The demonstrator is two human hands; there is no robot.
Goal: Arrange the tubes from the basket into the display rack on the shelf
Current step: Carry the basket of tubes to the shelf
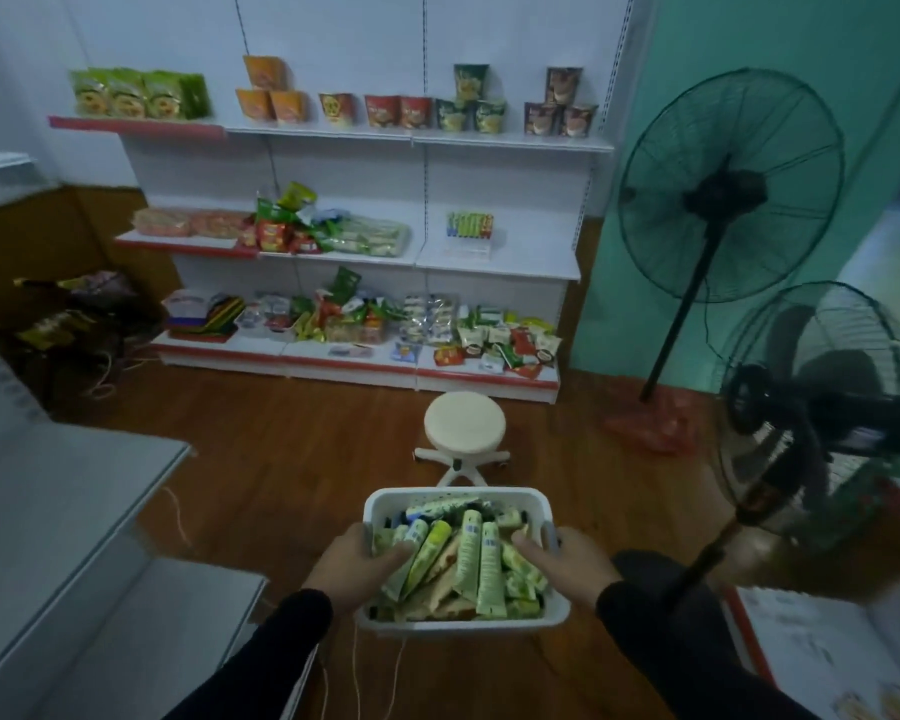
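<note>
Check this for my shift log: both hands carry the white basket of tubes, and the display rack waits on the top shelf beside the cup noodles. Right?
Not quite. The head view shows the display rack on the middle shelf, not the top. Both hands, left and right, do carry the white basket of tubes.

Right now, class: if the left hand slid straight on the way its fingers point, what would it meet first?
The left hand grips the white basket with fingers angled inward, so it would likely meet the piled green tubes first, though depth is unclear.

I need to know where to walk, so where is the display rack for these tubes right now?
In the head view, the display rack stands on the middle shelf's right section, straight ahead beyond the white stool.
</note>
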